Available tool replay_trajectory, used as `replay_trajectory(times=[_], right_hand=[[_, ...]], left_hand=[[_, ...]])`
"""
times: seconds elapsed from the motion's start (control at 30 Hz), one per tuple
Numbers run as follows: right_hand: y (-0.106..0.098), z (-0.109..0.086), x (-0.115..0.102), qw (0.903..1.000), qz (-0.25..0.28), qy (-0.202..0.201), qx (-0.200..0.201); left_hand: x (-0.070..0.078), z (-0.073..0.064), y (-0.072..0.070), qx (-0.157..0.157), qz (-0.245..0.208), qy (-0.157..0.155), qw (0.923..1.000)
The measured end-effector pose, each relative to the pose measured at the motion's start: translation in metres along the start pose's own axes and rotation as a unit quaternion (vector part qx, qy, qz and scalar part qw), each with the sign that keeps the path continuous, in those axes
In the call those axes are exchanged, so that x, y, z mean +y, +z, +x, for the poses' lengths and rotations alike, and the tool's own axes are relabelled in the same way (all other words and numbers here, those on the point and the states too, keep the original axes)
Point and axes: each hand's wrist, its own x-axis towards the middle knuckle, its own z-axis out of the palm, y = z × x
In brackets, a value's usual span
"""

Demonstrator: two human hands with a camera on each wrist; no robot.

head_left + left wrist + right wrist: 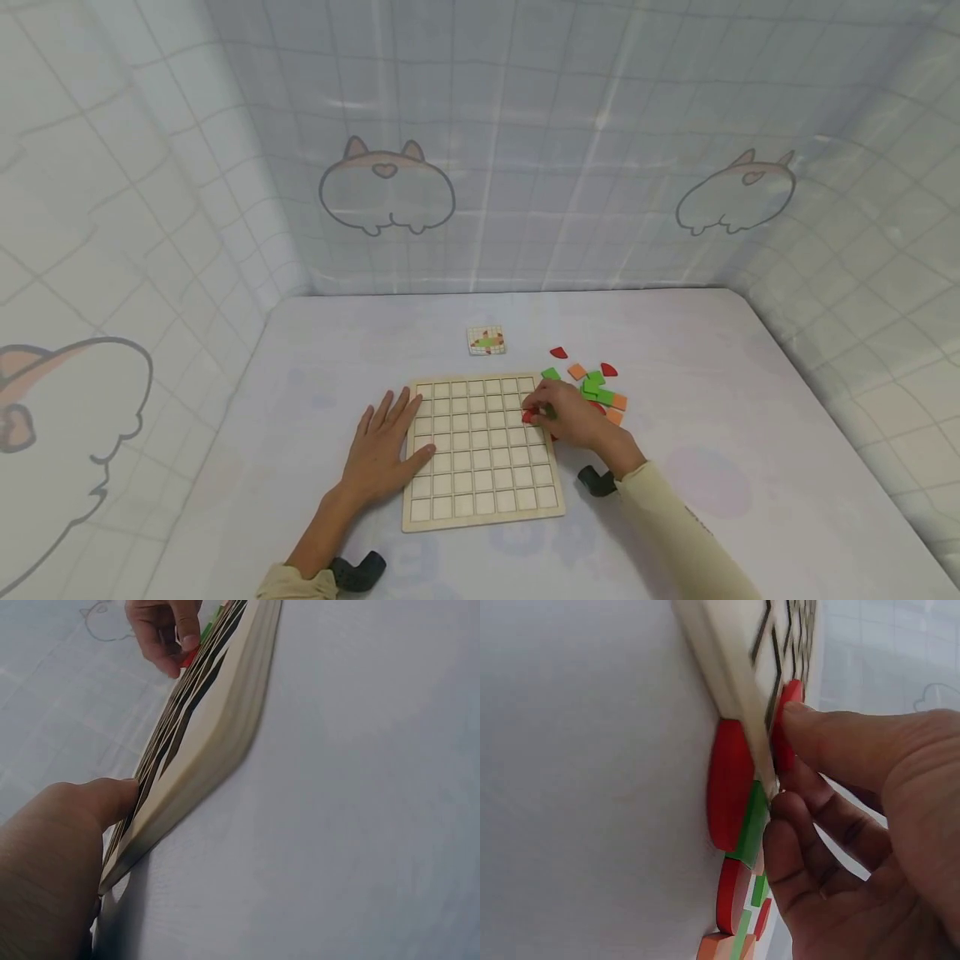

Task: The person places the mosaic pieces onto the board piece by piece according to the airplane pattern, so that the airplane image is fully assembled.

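Note:
A wooden grid board (480, 482) lies flat on the table. My left hand (384, 454) rests along its left side with fingers spread, the thumb over the frame and cells. At the right edge of the board my right hand (576, 414) pinches a red quarter-round tile (789, 724) between thumb and fingers, over a right-column cell. In the right wrist view, another red tile (731, 784) and a green tile (748, 825) lie against the board's side, just below that hand. The fingertips behind the red tile are partly hidden.
A small pattern card (487, 341) lies beyond the board. Right of the board are loose green tiles (590, 388), orange tiles (576, 372) and red tiles (609, 369), some overlapping. Dark wrist devices (360, 572) sit by both forearms. A patterned curtain (525, 167) encloses the table.

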Motion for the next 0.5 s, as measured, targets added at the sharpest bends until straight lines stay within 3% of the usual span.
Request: replay_trajectory(times=[0.3, 0.5], right_hand=[[-0.0049, 0.0034, 0.0011, 0.9997, 0.017, -0.007, -0.016], [-0.0091, 0.0046, -0.0003, 0.9965, 0.073, 0.037, -0.013]], left_hand=[[0.0018, -0.0014, -0.0016, 0.004, -0.001, -0.005, 1.0], [0.0031, -0.0008, -0.0013, 0.004, 0.0, -0.005, 1.0]])
